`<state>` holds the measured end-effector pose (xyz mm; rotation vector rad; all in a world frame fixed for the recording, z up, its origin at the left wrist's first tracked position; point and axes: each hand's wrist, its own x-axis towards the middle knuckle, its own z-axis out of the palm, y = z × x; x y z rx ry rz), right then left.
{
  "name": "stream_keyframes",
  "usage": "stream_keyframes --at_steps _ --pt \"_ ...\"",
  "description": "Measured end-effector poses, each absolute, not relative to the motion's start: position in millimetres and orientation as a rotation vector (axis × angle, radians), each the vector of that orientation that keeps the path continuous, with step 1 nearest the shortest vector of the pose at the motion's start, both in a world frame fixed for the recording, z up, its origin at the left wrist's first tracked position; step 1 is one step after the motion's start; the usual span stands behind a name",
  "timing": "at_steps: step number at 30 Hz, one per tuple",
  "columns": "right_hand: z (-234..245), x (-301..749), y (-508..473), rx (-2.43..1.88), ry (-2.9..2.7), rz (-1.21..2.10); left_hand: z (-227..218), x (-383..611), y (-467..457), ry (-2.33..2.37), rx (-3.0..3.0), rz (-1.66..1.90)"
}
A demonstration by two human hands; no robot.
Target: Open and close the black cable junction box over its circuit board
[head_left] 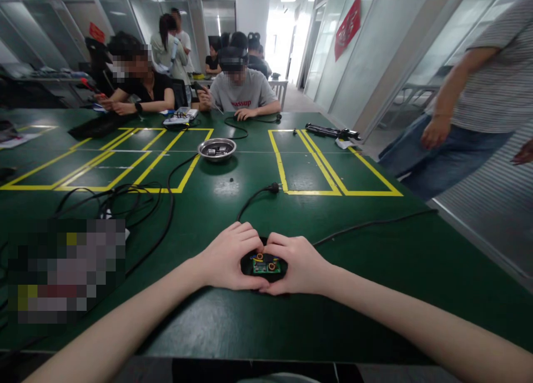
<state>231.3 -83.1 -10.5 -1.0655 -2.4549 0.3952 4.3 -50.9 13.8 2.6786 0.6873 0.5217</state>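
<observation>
My left hand (pixel 231 255) and my right hand (pixel 295 263) are curled around a small black casing from both sides, fingers along its far edge and thumbs along its near edge. Inside the open casing sits a green circuit board (pixel 266 267) with two copper-coloured wound coils and some blue and yellow wires. Most of the casing's outer wall is hidden by my fingers. A black cord with a plug (pixel 273 187) lies just beyond my hands. Another black cable (pixel 375 223) runs off to the right from near my right hand.
A metal bowl (pixel 217 150) holding small metal parts stands farther back on the green table (pixel 200 327). Tangled cables (pixel 125 205) and a blurred-out object lie at left. Yellow tape (pixel 287 191) marks rectangles. Two people sit across the table; another stands at right.
</observation>
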Motion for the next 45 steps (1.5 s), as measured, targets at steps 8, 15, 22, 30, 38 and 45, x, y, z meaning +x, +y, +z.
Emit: stream_keyframes --at_steps 8,15,22,30,38,45 --pt "-1.7 242.9 -82.0 -0.965 -2.334 0.466 13.5 2.3 -51.7 0.787 2.694 0.492" --pt "3.9 249.1 -78.0 -0.928 -2.153 0.581 10.8 3.2 -52.1 0.863 2.655 0.485" --pt "-2.6 245.0 -80.8 -0.922 -2.118 0.579 12.9 6.1 -55.3 0.911 2.623 0.521" --pt "-9.7 244.8 -75.1 -1.012 -2.147 0.572 7.6 6.1 -51.9 0.915 2.629 0.582" --pt "-6.1 251.0 -70.5 -1.054 -2.222 0.506 5.6 10.0 -50.0 0.987 2.637 0.612" --pt "-10.0 254.7 -63.4 -1.121 -2.327 0.427 -0.3 6.9 -41.1 0.988 2.593 0.640"
